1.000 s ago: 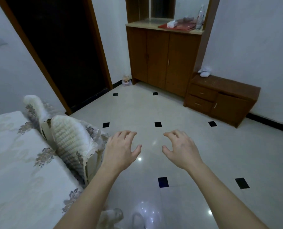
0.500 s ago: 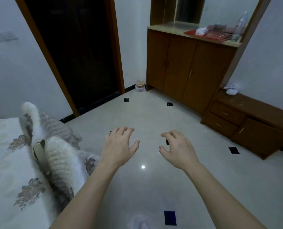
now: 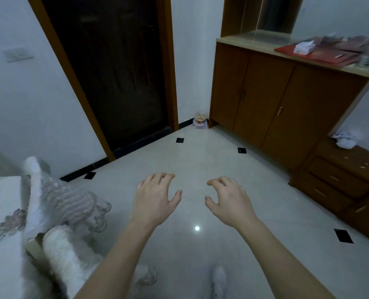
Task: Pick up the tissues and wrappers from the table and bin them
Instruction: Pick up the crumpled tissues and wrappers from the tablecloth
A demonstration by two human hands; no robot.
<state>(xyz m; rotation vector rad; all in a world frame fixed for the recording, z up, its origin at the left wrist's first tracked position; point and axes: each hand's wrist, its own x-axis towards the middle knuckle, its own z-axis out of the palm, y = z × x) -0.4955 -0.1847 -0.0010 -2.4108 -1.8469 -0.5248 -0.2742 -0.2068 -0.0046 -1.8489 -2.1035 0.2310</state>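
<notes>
My left hand (image 3: 154,199) and my right hand (image 3: 227,200) hover side by side over the tiled floor, palms down, fingers loosely curled, holding nothing. A crumpled white tissue (image 3: 345,139) lies on the low wooden drawer unit (image 3: 341,180) at the right. Another white tissue or wrapper (image 3: 304,47) sits on red papers on top of the tall wooden cabinet (image 3: 272,100). A small bin-like container (image 3: 200,121) stands on the floor in the corner between the door and the cabinet.
A dark door (image 3: 114,67) with a wooden frame fills the back left. A bed with a floral cover and rumpled quilt (image 3: 56,203) lies at the left. Glossy floor tiles (image 3: 200,152) with black diamonds stretch ahead.
The view has moved forward and swung left, so the cabinet, drawer unit and corner container appear closer and further right. Both hands keep the same pose in front of me.
</notes>
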